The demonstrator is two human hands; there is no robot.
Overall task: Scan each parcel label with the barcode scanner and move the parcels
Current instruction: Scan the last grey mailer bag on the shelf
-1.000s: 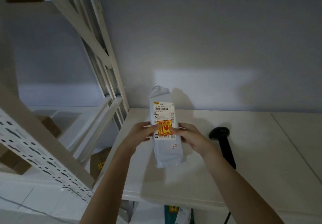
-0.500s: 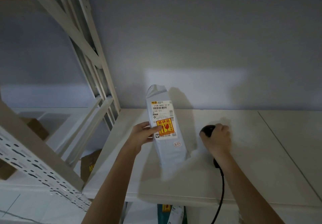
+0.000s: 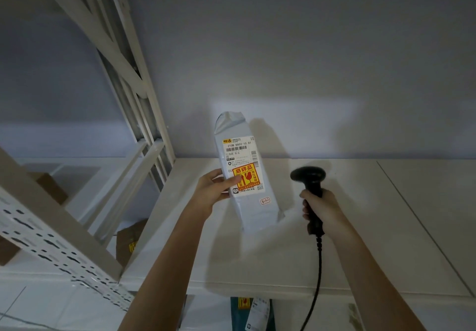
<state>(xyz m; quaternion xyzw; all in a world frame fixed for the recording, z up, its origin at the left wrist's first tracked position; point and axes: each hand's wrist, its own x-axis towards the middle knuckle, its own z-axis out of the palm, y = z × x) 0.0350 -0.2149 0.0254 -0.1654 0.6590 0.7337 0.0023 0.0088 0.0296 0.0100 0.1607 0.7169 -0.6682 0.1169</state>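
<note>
Off to the far side of the left hand stands a pale metal rack (image 3: pixel 77 230) with slotted uprights, and a cardboard box (image 3: pixel 128 240) sits low down below that hand's forearm. The left hand (image 3: pixel 215 189) holds the parcel (image 3: pixel 248 176) by its left edge, thumb pressed across the front near the yellow and red sticker (image 3: pixel 248 176), the other fingers hidden behind it. The parcel is a pale grey plastic mailer bag held nearly upright, its top leaning slightly away from the right hand, its bottom corner at or just over the white surface (image 3: pixel 283 253); contact there cannot be made out. Its printed label (image 3: pixel 239 150) with the barcode faces the camera, just above the thumb. The bag looks light and soft, likely slick to the touch and prone to sag or buckle, and the sticker suggests breakable contents, so a firm mid-edge hold clear of the barcode seems wisest. On the other side of the parcel, well apart from it, the right hand (image 3: pixel 319 207) is curled round the handle of the black scanner (image 3: pixel 309 178), whose head rises above the fist and whose cable (image 3: pixel 318 274) trails down toward the surface's near edge. The scanner head is not yet aimed squarely at the label, so the scan appears still to come.
</note>
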